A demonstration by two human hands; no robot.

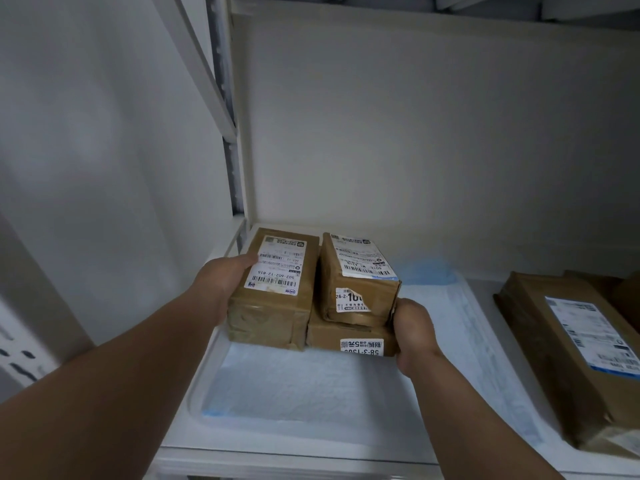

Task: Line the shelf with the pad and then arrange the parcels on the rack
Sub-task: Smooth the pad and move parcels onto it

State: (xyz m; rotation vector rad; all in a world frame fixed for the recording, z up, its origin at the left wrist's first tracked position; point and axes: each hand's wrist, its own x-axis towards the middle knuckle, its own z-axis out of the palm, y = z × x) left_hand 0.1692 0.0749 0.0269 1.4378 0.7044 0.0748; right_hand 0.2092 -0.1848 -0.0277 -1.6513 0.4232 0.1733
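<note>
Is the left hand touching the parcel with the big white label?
Touching. In the head view the left hand grips the left side of the parcel, with the thumb lying on top at the label's edge.

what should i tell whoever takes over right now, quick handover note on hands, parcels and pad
Left hand: grips the left side of the tall parcel.
Right hand: grips the right end of the flat parcel, which carries the small parcel on top.
Done: pad lines the shelf; these three parcels sit on it at back left.
Left: release both grips; the large parcel lies to the right, off the pad, and may still need arranging.
</note>
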